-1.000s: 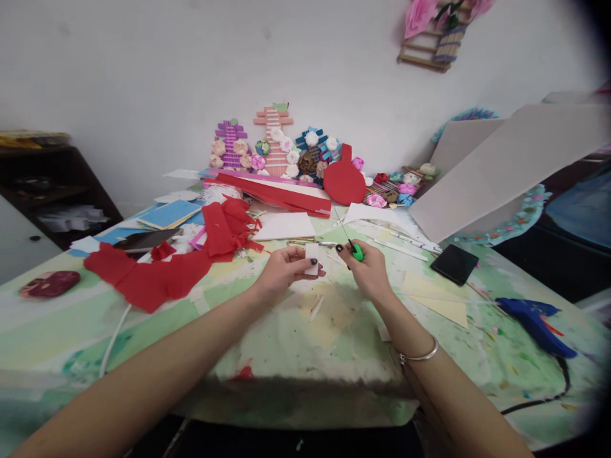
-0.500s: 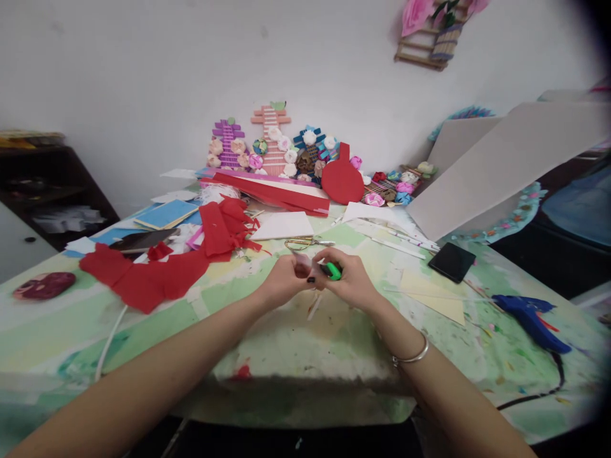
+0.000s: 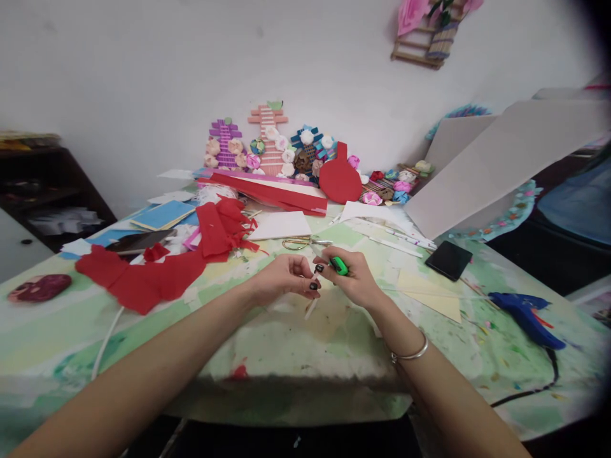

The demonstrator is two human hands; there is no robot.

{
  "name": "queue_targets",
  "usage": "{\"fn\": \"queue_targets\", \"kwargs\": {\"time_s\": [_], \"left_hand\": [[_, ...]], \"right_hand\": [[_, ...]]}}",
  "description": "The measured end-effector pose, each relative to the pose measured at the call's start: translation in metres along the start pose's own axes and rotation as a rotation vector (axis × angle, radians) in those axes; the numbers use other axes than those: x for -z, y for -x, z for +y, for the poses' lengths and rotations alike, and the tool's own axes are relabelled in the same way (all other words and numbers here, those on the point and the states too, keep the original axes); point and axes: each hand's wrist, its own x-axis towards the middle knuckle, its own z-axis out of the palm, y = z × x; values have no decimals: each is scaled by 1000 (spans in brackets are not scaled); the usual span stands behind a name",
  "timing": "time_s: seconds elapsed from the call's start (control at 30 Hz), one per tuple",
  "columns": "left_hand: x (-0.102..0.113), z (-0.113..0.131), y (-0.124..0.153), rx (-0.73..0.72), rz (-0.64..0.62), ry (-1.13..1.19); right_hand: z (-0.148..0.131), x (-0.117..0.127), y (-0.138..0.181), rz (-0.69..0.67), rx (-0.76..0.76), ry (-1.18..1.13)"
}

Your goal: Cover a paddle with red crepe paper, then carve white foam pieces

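My left hand [image 3: 285,278] and my right hand [image 3: 351,278] meet over the middle of the paint-stained table [image 3: 296,337]. The right hand's fingers are curled round a small green tool [image 3: 339,264]. The left hand's fingers are pinched together close to the right hand's fingertips; what they hold is hidden. A small white strip [image 3: 311,309] lies on the table just under the hands. Gold-handled scissors [image 3: 300,242] lie just beyond them.
Red paper pieces [image 3: 157,270] spread to the left, near blue sheets [image 3: 165,214]. A black phone [image 3: 449,259] and a blue glue gun [image 3: 522,310] with its cord lie to the right. Paper flower crafts [image 3: 281,149] and grey boards [image 3: 501,159] stand at the back.
A second ago the left hand held a small white paper piece up and apart from the right hand. The hands have come together and lowered slightly; the paper is out of sight.
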Motion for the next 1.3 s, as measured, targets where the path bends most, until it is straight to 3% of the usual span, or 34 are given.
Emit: {"fn": "queue_targets", "kwargs": {"time_s": [0.23,0.43,0.6,0.87,1.3], "left_hand": [[-2,4,2,-19,43,42],[4,4,0,-107,34,132],[-5,12,4,-173,5,284],[-12,16,7,-167,1,240],[-12,13,7,-228,-31,210]], "right_hand": [[11,7,-1,212,-144,108],[5,9,-2,68,-109,178],[4,9,-1,-28,-89,324],[1,7,-1,-35,-112,502],[0,5,-1,-34,-126,554]]}}
